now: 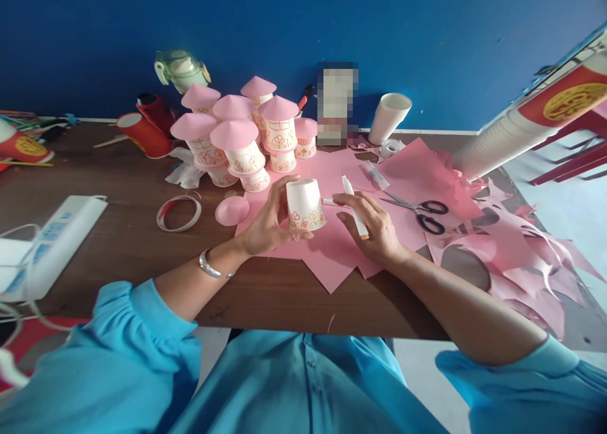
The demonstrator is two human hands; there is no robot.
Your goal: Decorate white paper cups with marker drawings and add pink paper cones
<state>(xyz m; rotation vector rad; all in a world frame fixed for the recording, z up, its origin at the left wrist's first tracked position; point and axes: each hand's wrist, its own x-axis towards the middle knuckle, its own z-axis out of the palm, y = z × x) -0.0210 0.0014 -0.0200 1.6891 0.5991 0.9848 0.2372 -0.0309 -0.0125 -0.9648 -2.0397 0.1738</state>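
1. The left hand is curled around an upturned white paper cup, thumb on its near side and fingers behind it. The cup has orange flowers drawn along its lower edge.
2. The cup stands over the pink paper sheet that covers the middle of the brown worktop, and serves as the landmark for the rest.
3. Just right of the cup, the right hand is closed in a pinch on a white marker pen. The pen is tilted, with its tip away from the person and an orange end near the palm.
4. A small white piece lies between the cup and the right hand's fingers; whether it is the pen's cap cannot be told.
5. Behind and left of the cup stands a cluster of decorated cups with pink cone roofs, stacked in tiers.
6. Just left of the cup lies a pink paper disc, and further left a roll of tape.
7. Far left of the cup sits a white power strip.
8. To the right of the cup, beyond the right hand, black-handled scissors rest on the pink sheet, with a glue tube behind them.
9. Behind and right of the cup is a stack of plain white cups; pink paper offcuts spread far right.
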